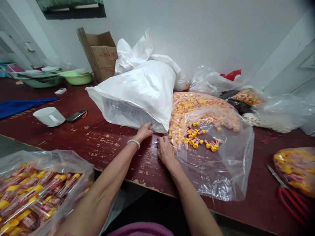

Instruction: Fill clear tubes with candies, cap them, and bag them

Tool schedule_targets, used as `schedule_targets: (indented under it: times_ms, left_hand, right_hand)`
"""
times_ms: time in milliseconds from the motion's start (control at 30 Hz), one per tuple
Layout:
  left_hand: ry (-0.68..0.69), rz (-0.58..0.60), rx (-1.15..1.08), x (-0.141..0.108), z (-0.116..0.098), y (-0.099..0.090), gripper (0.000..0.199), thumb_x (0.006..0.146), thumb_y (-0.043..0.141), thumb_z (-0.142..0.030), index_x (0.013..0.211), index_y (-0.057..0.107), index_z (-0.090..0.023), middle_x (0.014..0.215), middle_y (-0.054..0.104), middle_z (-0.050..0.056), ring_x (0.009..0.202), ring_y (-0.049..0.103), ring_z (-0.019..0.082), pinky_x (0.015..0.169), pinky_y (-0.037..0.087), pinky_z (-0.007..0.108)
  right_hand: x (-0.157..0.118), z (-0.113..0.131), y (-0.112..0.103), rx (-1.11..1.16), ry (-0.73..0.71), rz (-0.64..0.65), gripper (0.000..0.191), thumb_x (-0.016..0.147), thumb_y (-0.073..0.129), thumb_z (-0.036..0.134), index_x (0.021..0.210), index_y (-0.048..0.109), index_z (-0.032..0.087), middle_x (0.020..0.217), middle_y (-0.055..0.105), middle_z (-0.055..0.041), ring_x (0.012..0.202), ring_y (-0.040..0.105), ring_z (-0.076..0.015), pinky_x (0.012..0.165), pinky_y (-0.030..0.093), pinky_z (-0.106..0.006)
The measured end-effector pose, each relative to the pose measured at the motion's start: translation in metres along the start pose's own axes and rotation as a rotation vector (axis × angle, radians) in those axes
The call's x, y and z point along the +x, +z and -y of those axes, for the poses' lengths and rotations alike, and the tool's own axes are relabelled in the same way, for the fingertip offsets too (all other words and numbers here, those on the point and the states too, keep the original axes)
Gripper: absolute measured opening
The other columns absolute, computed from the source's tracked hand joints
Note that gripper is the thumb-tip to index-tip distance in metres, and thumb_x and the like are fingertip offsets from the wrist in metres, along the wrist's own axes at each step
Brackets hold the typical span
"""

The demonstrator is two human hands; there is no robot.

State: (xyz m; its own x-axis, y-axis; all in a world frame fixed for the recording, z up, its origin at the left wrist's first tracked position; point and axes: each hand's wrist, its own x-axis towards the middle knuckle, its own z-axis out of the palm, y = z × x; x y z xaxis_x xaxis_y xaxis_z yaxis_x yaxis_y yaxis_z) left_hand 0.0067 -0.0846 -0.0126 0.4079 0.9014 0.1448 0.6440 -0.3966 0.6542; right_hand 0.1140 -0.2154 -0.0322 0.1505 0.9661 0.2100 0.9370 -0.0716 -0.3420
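Observation:
My left hand (144,131), with a beaded bracelet on the wrist, is at the lower lip of a large white sack (147,82). Its fingers are stretched toward the sack's mouth, which gapes toward me and shows clear plastic inside. Low on the table, my right hand (166,151) has its fingers loosely bent and apart, beside the left edge of a big clear plastic bag (221,173). Many small yellow-capped tubes (182,114) lie in that bag, a few of them loose near its middle. I see nothing held in either hand.
Longer yellow-capped tubes (44,193) fill a clear bag at lower left. On the red table (105,144) are a white mug (50,116), a phone (76,115) and red-handled scissors (290,196). Behind stand a cardboard box (104,60), green basins (77,78) and plastic bags (209,80).

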Motion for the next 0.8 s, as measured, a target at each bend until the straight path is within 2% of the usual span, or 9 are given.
schedule_targets:
  times_ms: [67, 167, 233, 367, 467, 567, 700, 800]
  left_hand:
    - [-0.004, 0.005, -0.088, -0.021, 0.001, -0.002, 0.052, 0.064, 0.058, -0.012, 0.116, 0.060, -0.012, 0.084, 0.065, 0.005, 0.081, 0.059, 0.020, 0.077, 0.046, 0.031]
    - [-0.018, 0.025, -0.419, -0.058, 0.002, 0.000, 0.049, 0.070, 0.059, -0.020, 0.118, 0.057, -0.015, 0.090, 0.066, 0.005, 0.079, 0.060, 0.018, 0.071, 0.048, 0.028]
    - [-0.011, 0.054, -0.615, -0.081, 0.000, 0.002, 0.042, 0.071, 0.061, -0.025, 0.113, 0.060, -0.015, 0.097, 0.067, 0.007, 0.087, 0.062, 0.019, 0.076, 0.049, 0.029]
    - [0.038, 0.161, -0.721, -0.104, -0.005, 0.004, 0.043, 0.072, 0.065, -0.026, 0.113, 0.059, -0.016, 0.114, 0.065, 0.010, 0.104, 0.060, 0.021, 0.090, 0.047, 0.032]
    - [0.103, 0.207, -0.740, -0.108, -0.007, 0.006, 0.053, 0.070, 0.069, -0.025, 0.119, 0.054, -0.015, 0.119, 0.062, 0.012, 0.106, 0.060, 0.022, 0.092, 0.046, 0.032]
    - [0.122, 0.155, -0.721, -0.110, -0.010, 0.011, 0.053, 0.068, 0.071, -0.026, 0.116, 0.056, -0.014, 0.114, 0.065, 0.012, 0.101, 0.062, 0.022, 0.090, 0.047, 0.031]
    - [0.026, 0.093, -0.791, -0.116, -0.015, 0.015, 0.041, 0.068, 0.072, -0.029, 0.105, 0.061, -0.015, 0.095, 0.070, 0.007, 0.086, 0.065, 0.019, 0.080, 0.051, 0.030]
    - [-0.077, 0.055, -0.928, -0.119, -0.017, 0.015, 0.037, 0.065, 0.075, -0.031, 0.096, 0.061, -0.016, 0.084, 0.070, 0.004, 0.079, 0.066, 0.017, 0.074, 0.052, 0.029]
  right_hand:
    - [-0.002, -0.003, 0.001, 0.203, 0.028, -0.111, 0.028, 0.088, 0.040, 0.013, 0.113, 0.050, 0.016, 0.111, 0.054, -0.0129, 0.097, 0.056, -0.0208, 0.083, 0.046, -0.034]
    - [-0.009, -0.001, 0.002, 0.568, 0.049, -0.262, 0.033, 0.087, 0.045, 0.020, 0.120, 0.047, 0.016, 0.108, 0.060, -0.0102, 0.098, 0.057, -0.0189, 0.087, 0.046, -0.034]
    - [-0.017, 0.006, 0.003, 0.740, 0.046, -0.287, 0.037, 0.087, 0.046, 0.023, 0.123, 0.046, 0.017, 0.107, 0.062, -0.0086, 0.093, 0.060, -0.0172, 0.083, 0.048, -0.031]
    - [-0.029, 0.016, 0.006, 0.906, 0.072, -0.280, 0.033, 0.086, 0.047, 0.025, 0.119, 0.050, 0.020, 0.108, 0.064, -0.0072, 0.088, 0.062, -0.0156, 0.079, 0.050, -0.029]
    - [-0.034, 0.017, 0.007, 0.942, 0.101, -0.263, 0.028, 0.085, 0.049, 0.023, 0.112, 0.054, 0.019, 0.107, 0.065, -0.0064, 0.090, 0.063, -0.0156, 0.083, 0.049, -0.030]
    - [-0.042, 0.019, 0.000, 0.884, 0.122, -0.264, 0.026, 0.085, 0.048, 0.022, 0.109, 0.056, 0.018, 0.105, 0.065, -0.0068, 0.095, 0.062, -0.0168, 0.087, 0.048, -0.032]
    - [-0.059, 0.020, -0.024, 0.669, 0.013, -0.336, 0.020, 0.085, 0.049, 0.022, 0.101, 0.061, 0.019, 0.113, 0.061, -0.0099, 0.107, 0.056, -0.0185, 0.092, 0.046, -0.033]
    - [-0.067, -0.002, -0.051, 0.560, -0.067, -0.410, 0.026, 0.088, 0.045, 0.020, 0.110, 0.058, 0.019, 0.114, 0.060, -0.0087, 0.102, 0.057, -0.0163, 0.088, 0.047, -0.030]
